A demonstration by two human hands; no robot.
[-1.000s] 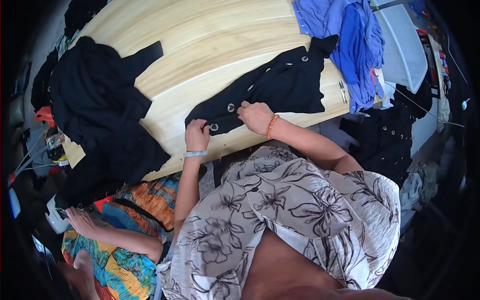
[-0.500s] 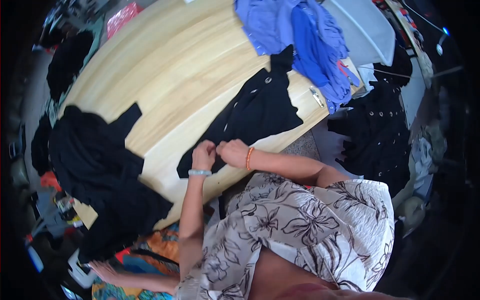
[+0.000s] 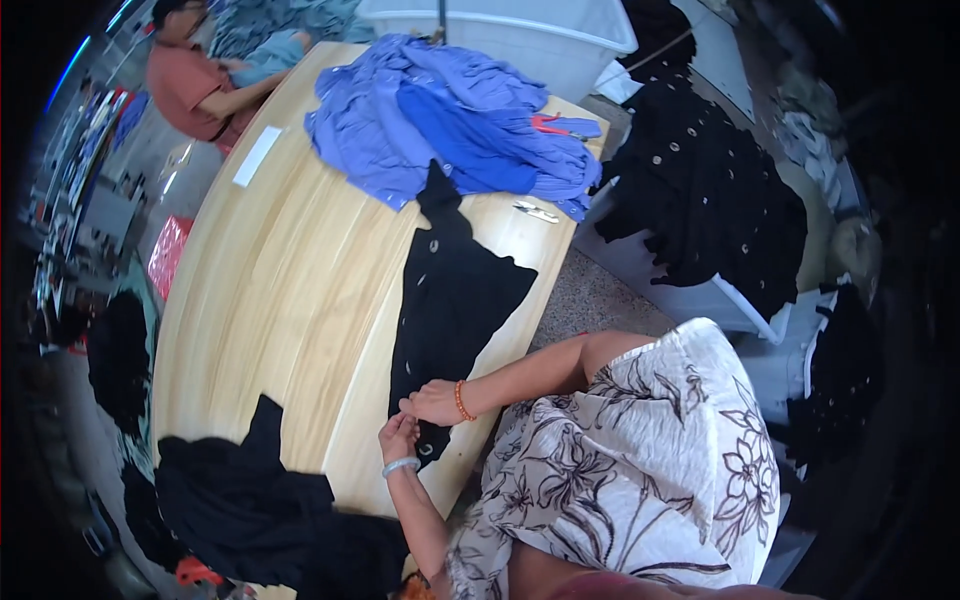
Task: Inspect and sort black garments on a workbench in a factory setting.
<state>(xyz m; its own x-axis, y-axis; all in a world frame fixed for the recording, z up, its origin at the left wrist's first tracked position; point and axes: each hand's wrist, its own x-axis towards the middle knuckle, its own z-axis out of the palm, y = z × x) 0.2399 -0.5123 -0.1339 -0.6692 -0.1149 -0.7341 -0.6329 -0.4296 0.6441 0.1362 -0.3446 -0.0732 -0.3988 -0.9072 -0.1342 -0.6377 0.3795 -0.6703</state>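
Note:
A black garment (image 3: 450, 295) with several shiny round fasteners along its left edge lies flat on the wooden table, its narrow tip pointing away from me. At its near end my right hand (image 3: 434, 402) is closed, fingertips pinching the fastener edge. Just below and to the left, my left hand (image 3: 399, 430) is also closed, its fingertips meeting the right hand's at that same edge. Whatever sits between the fingertips is too small to make out. One shiny ring-like fastener shows beside my left wrist.
Purple-blue garments (image 3: 420, 120) are heaped at the table's far end, near small metal snips (image 3: 536, 211). A black garment pile (image 3: 270, 520) covers the near left. More black clothes (image 3: 710, 190) hang over bins at right. A seated person (image 3: 195, 85) works beyond the far left edge.
My view has turned, so the table's far end and a seated person now show. Another hand at the lower left has gone out of view. Both my hands stay at the garment's edge.

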